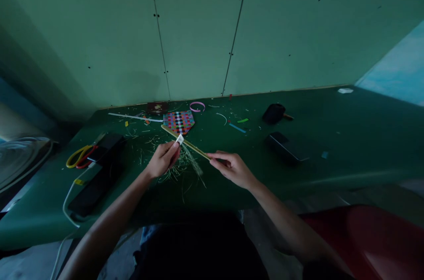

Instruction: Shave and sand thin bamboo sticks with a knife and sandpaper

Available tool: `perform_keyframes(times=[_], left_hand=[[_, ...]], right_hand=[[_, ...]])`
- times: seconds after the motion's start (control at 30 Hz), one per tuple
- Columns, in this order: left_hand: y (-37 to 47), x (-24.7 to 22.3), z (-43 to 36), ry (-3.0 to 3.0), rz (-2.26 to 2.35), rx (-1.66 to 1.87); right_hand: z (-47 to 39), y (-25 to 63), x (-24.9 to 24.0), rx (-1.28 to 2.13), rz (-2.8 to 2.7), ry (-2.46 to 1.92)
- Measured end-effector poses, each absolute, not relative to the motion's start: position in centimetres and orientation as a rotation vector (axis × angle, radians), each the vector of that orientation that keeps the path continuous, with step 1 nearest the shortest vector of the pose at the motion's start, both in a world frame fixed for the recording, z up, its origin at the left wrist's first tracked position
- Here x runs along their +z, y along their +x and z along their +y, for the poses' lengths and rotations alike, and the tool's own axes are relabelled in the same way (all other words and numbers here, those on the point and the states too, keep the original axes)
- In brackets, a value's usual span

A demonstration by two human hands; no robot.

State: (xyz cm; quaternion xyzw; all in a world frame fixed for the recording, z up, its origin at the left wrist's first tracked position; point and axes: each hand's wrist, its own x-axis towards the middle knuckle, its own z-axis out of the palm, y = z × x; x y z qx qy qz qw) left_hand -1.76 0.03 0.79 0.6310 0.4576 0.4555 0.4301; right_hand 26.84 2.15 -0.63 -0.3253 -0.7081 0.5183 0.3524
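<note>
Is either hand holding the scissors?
No, the scissors lie on the green table, while the left hand grips a small white piece and the right hand a narrow strip.

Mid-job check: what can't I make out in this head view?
All in the head view:
White piece: partly covered by the left hand.
Yellowish strip: one end covered by the right hand.
White cable: runs out past the bottom edge.
Dark red item by the wall: markings too small and dim.

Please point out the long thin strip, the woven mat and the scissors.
Long thin strip (pixel 196 148): head view, its lower right half.
Woven mat (pixel 179 122): head view, middle of its checkered face.
Scissors (pixel 78 150): head view, yellow handle.
</note>
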Motion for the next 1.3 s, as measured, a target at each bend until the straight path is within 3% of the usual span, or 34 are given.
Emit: perform_keyframes(times=[0.2, 0.57, 0.87, 1.3], left_hand=[[-4.4, 1.1, 1.6, 1.277, 1.202, 1.457], [-1.0, 0.3, 0.8, 1.238, 1.011, 1.25], [-1.2, 0.7, 1.2, 1.084, 0.927, 1.437], [-1.4, 0.4, 1.5, 1.034, 0.948, 1.471]], right_hand=[[2.0, 30.5, -0.8, 1.376, -1.794, -0.943], [3.3, 25.4, 0.0, 1.767, -1.62, -0.711], [3.5, 19.4, -1.1, 1.73, -1.62, -0.553], [4.5, 18.6, -1.5, 1.803, -1.661, -0.323]])
